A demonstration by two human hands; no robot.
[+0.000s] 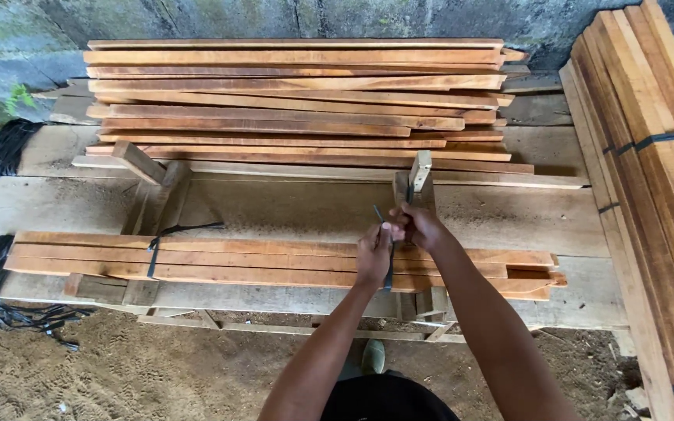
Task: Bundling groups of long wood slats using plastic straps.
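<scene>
Both hands meet over the bundle of planks (274,261) on the surface (509,218). The left hand (374,256) and right hand (417,226) each pinch the black strap (389,269), which looks thin, limp and light; best gripped near its ends.

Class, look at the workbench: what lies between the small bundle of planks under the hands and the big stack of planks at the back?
In the head view, a bare stretch of dusty workbench board separates small bundle from big stack; only upright wooden stops and a loose black strap end interrupt it.
</scene>
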